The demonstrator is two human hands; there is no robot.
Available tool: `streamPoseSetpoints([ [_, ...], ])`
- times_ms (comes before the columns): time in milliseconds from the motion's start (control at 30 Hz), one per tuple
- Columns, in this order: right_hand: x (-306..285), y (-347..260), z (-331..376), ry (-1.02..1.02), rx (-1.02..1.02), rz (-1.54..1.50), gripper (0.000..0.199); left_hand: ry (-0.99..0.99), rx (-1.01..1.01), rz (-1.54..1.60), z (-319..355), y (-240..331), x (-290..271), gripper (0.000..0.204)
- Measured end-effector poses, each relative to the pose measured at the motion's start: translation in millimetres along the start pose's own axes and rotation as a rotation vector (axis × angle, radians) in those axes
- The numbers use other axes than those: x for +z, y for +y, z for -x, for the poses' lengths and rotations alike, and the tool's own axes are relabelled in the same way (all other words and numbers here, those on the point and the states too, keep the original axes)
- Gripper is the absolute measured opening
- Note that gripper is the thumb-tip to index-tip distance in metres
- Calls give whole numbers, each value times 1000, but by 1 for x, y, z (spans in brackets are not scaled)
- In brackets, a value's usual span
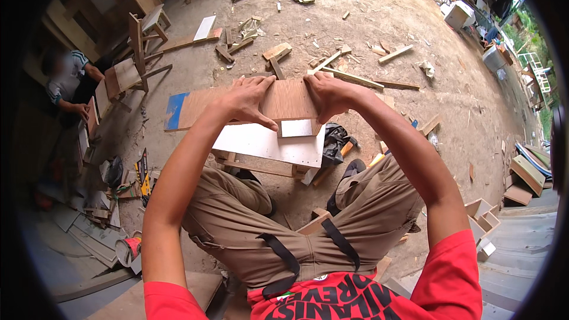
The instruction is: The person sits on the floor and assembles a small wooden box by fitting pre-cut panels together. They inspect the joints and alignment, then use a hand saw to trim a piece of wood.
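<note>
Both my hands grip a small wooden box [289,99] over a low bench. My left hand [250,102] is closed on the box's left side, with the thumb near its front edge. My right hand [330,95] is closed on the right side, fingers over the far edge. The box has a brown plywood top, and its near side shows a white rectangle [296,128]; I cannot tell whether that is a panel or an opening. Beneath it is a white board [264,147] on the bench. A brown board with a blue-painted end [177,110] sticks out to the left.
A black plastic bag [336,142] and a hammer [349,146] lie right of the bench. Wood offcuts [277,52] are scattered beyond it. A handsaw [143,175] is at the left. Another person [71,83] sits at far left near a wooden chair [122,76].
</note>
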State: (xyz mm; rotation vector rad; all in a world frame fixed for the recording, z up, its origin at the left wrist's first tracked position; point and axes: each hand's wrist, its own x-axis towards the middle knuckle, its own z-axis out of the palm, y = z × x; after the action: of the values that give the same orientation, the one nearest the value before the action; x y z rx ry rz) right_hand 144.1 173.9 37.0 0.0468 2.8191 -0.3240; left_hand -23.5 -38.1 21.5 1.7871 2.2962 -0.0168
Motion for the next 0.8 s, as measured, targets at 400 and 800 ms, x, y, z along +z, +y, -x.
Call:
streamPoseSetpoints([
  [400, 8, 11, -4, 42, -68, -17, 114, 133, -290, 215, -32, -17, 10, 53],
  [800, 64, 72, 7, 706, 30, -1125, 101, 95, -216, 217, -32, -43, 18, 56],
])
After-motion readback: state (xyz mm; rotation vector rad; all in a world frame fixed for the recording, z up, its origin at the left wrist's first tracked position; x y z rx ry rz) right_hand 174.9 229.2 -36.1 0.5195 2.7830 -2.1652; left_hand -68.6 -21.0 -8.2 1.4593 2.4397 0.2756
